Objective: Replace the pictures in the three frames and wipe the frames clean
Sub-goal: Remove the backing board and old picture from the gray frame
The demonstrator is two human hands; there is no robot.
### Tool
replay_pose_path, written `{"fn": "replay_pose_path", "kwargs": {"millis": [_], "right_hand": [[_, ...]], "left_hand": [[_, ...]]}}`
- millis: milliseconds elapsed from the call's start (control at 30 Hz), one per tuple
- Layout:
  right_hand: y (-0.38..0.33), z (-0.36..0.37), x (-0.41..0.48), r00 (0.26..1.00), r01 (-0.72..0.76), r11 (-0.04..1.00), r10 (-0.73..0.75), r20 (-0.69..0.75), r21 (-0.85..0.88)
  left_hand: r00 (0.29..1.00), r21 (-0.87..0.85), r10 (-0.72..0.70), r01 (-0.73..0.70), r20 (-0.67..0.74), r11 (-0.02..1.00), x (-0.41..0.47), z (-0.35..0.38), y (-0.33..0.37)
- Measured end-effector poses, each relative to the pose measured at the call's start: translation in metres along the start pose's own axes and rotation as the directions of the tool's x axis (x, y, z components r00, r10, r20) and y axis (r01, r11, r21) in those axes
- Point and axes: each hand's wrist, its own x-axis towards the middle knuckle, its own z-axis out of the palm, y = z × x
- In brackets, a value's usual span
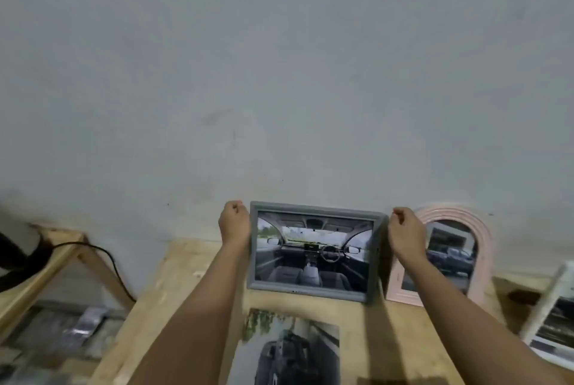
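Note:
A grey rectangular frame (313,207) with a car-interior picture stands upright on the wooden table (192,276), against the wall. My left hand (234,223) grips its left edge with curled fingers. My right hand (407,234) holds its upper right corner, fingers curled. Right behind it stands a pink arched frame (484,229) showing a dark pickup truck, partly hidden by my right hand. A white frame (556,300) leans at the far right edge, cut off by the view. A loose print (292,350) of a dark car lies flat on the table in front of the grey frame.
The grey wall (279,73) rises directly behind the table. At the left is a wooden trestle (62,257) with a black cable (105,257) draped over it, and blurred clutter lies on the floor below. A dark stain (525,296) marks the table near the white frame.

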Motion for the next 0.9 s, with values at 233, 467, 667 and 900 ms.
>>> {"fn": "replay_pose_path", "kwargs": {"millis": [233, 467, 667, 900], "right_hand": [[0.010, 0.049, 0.013, 0.984, -0.140, 0.990, 0.137, -0.110, -0.013], [0.014, 0.062, 0.019, 0.957, -0.257, 0.966, 0.255, -0.138, 0.002], [0.013, 0.062, 0.007, 0.943, -0.292, 0.955, 0.297, -0.148, 0.057], [0.009, 0.035, -0.024, 0.952, -0.276, 0.949, 0.292, -0.090, 0.153]], "left_hand": [[0.974, -0.053, -0.182, 0.191, 0.138, 0.980, 0.039, -0.001, -0.052], [0.980, 0.018, -0.147, 0.146, 0.134, 0.989, 0.049, 0.011, -0.058], [0.989, 0.121, -0.146, 0.141, 0.029, 0.983, 0.041, 0.006, -0.059], [0.975, 0.117, -0.217, 0.222, -0.052, 0.968, -0.001, -0.019, -0.045]]}}
